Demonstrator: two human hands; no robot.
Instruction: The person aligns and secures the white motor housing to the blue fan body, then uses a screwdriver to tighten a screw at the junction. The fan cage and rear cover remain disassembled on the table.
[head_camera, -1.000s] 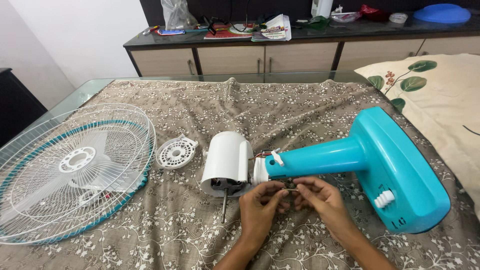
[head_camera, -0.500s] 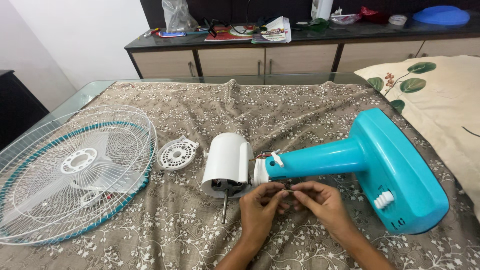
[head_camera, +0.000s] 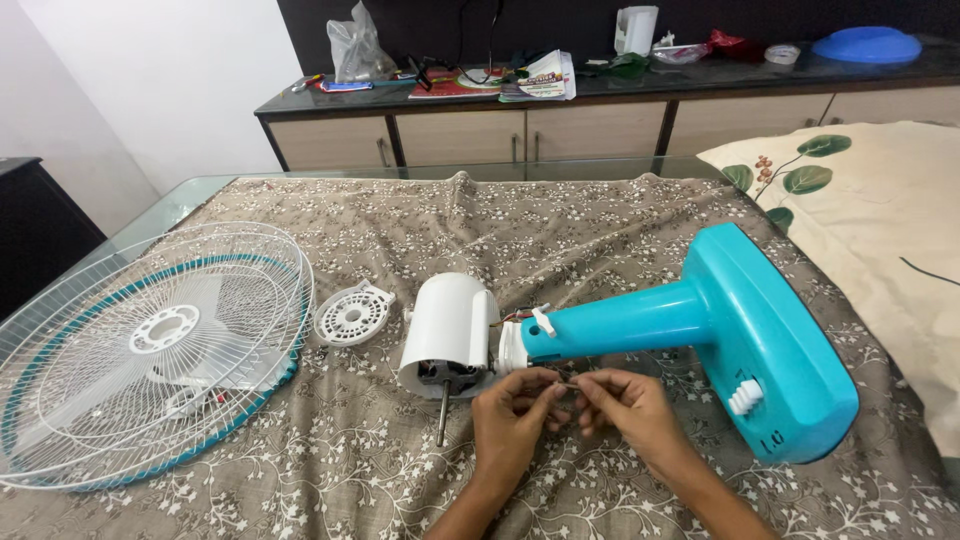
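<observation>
One table fan lies dismantled on a glass table (head_camera: 190, 195) covered by one brown floral cloth (head_camera: 560, 230).

Hands: two, both the person's own. The left hand (head_camera: 512, 420) and the right hand (head_camera: 625, 410) meet fingertip to fingertip just below the joint between motor and neck. Between them they pinch one small thin part (head_camera: 568, 385), too small to identify. The grip of each hand is narrow, thumb and fingers closed on that part.

Fan parts, counted:
- One white motor housing (head_camera: 450, 330), lying on its side, with one metal shaft (head_camera: 442, 413) projecting toward the camera.
- One turquoise stand (head_camera: 730, 335), consisting of neck and base, lying flat and joined to the motor housing; a white knob sits on the base.
- One wire grille (head_camera: 140, 350), white with a turquoise rim, lying at the left, well apart from the hands.
- One small round white slotted cover (head_camera: 352, 315), between grille and motor housing.

Surroundings: one pale cloth (head_camera: 880, 230) with a leaf print at the right; one dark-topped cabinet (head_camera: 560, 125) behind, carrying assorted clutter.
</observation>
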